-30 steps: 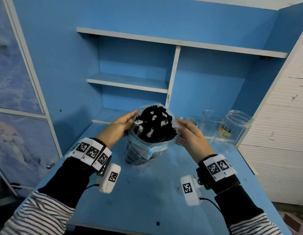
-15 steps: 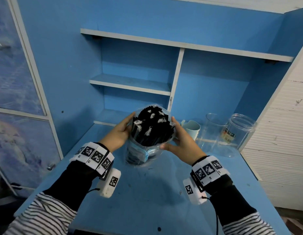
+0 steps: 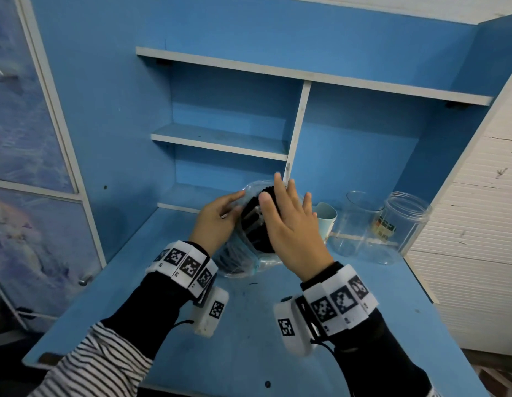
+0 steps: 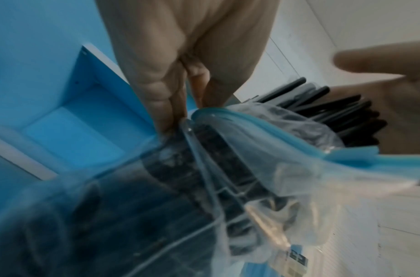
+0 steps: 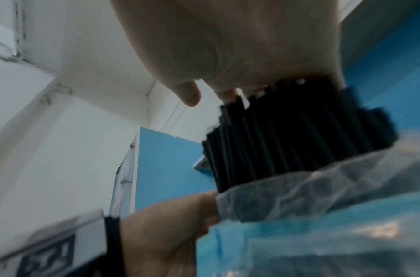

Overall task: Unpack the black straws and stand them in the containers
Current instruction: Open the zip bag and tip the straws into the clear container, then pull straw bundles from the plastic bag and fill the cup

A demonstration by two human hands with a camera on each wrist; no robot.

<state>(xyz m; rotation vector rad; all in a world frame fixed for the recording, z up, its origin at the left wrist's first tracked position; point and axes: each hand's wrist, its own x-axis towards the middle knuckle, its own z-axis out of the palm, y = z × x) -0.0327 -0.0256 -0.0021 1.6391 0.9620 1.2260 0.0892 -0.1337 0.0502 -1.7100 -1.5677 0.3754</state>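
Currently mid-unpack: black straws [image 3: 256,224] bunched thick, upright, tops poking out of clear plastic bag [image 3: 237,259] w/ blue zip edge, standing on blue desk [image 3: 249,325] centre. Glossy, densely packed; a few pale flecks among tips. Left hand [image 3: 217,222] pinches bag rim, fingers curled round the film. Right hand [image 3: 292,224] flat over straw tops, fingers straight, spread, gripping nothing. Next, prob.: close right fingers round bundle, pull up while left holds bag down. Clear jars [image 3: 403,224], pale cup [image 3: 326,219] just right, none holding straws.
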